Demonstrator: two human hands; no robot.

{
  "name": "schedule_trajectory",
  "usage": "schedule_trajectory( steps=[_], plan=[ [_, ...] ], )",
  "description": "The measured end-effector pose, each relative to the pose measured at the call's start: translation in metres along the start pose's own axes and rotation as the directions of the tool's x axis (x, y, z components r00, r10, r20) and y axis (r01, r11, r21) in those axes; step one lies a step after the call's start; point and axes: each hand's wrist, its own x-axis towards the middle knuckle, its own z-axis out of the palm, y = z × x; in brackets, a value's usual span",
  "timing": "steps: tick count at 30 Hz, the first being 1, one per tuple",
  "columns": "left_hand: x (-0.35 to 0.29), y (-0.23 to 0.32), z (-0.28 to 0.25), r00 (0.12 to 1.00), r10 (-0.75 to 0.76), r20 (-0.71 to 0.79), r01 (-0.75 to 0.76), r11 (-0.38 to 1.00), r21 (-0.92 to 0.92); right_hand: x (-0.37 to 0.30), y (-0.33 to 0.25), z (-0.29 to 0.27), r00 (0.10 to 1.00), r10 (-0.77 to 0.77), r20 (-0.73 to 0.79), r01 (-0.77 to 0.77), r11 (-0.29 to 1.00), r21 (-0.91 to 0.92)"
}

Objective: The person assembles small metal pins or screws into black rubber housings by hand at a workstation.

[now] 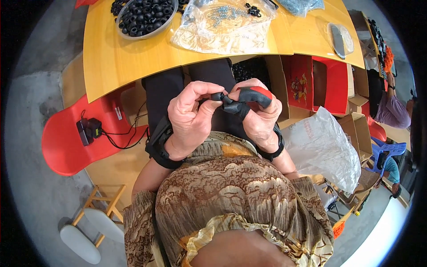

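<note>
In front of my lap, both hands meet at a small black cylindrical part [217, 96]. The thumb and forefinger of my left hand [191, 111] pinch it. My right hand [261, 118] wears black coverings on its thumb and forefinger, one with a red patch. Those covered fingertips close at the part's right end; whether they hold a separate small piece I cannot make out. Beyond my hands, a clear plastic bowl [133, 38] full of black round parts [147, 18] stands on the yellow table [133, 58]. Beside it lies a clear plastic bag [222, 38] with small metal pieces.
A red chair [66, 142] at left carries a black device [88, 130] with cables. Under the table are a box of black parts [251, 71] and a red box [333, 84]. A white plastic sack [322, 147] lies at right. Another person [393, 109] sits at far right.
</note>
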Motion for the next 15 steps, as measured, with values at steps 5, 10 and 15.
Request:
schedule_trajectory(
  steps=[5, 10, 15],
  plan=[
    [-0.0009, 0.0047, -0.0018, 0.999, -0.038, 0.006, 0.037, 0.994, 0.104, 0.0006, -0.0010, -0.0014, 1.000, 0.014, 0.019, -0.014, 1.000, -0.004],
    [-0.0003, 0.0034, -0.0026, 1.000, -0.013, 0.008, 0.011, 0.990, 0.144, 0.0032, -0.0022, -0.0040, 0.999, -0.012, 0.047, 0.013, 0.999, -0.037],
    [0.0027, 0.0053, -0.0040, 0.999, 0.020, 0.041, -0.028, 0.980, 0.198, 0.0051, -0.0016, -0.0065, 0.997, -0.032, 0.065, 0.034, 0.999, -0.040]
  ],
)
